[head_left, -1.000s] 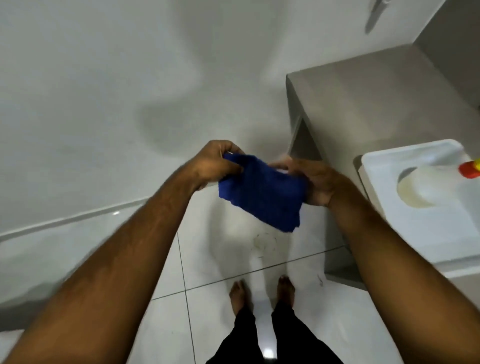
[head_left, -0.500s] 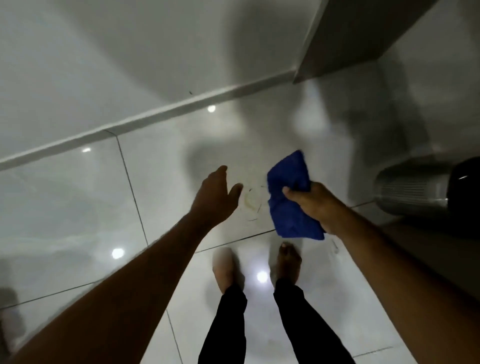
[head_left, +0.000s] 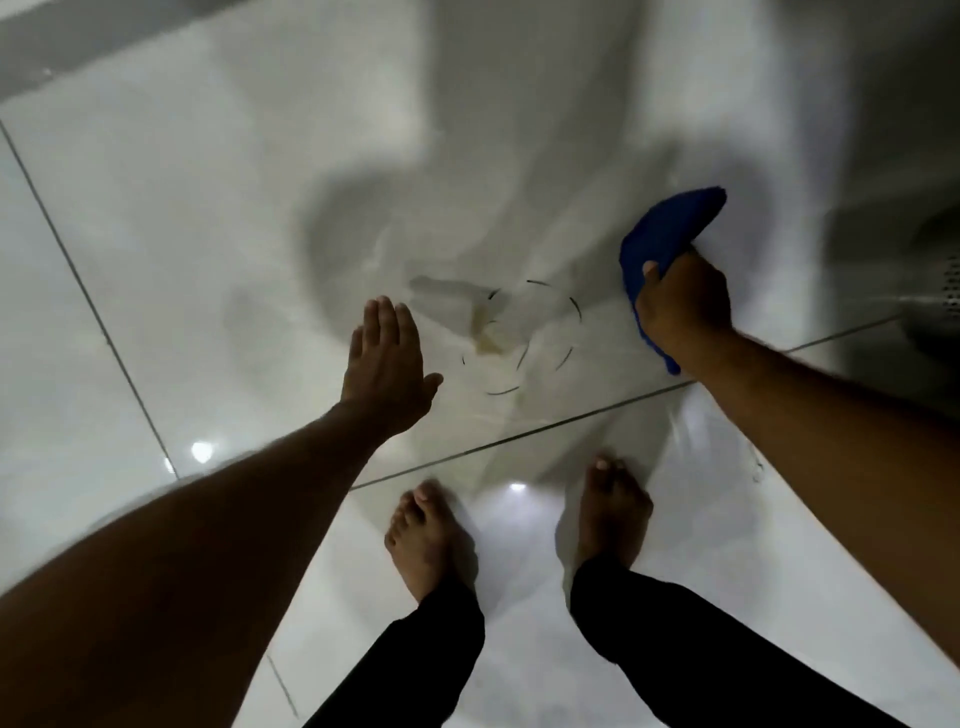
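Gripping the blue cloth (head_left: 666, 235), the right hand (head_left: 683, 306) curls fingers round its middle; left hand (head_left: 383, 364) is flat, fingers straight.

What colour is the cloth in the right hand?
Deep blue, plain, seen in the head view: cloth gripped by the right hand.

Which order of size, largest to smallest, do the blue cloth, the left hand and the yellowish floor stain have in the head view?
1. The left hand and the blue cloth: they look alike, and the right hand hides part of the cloth, so unranked.
2. The yellowish floor stain: clearly smallest.
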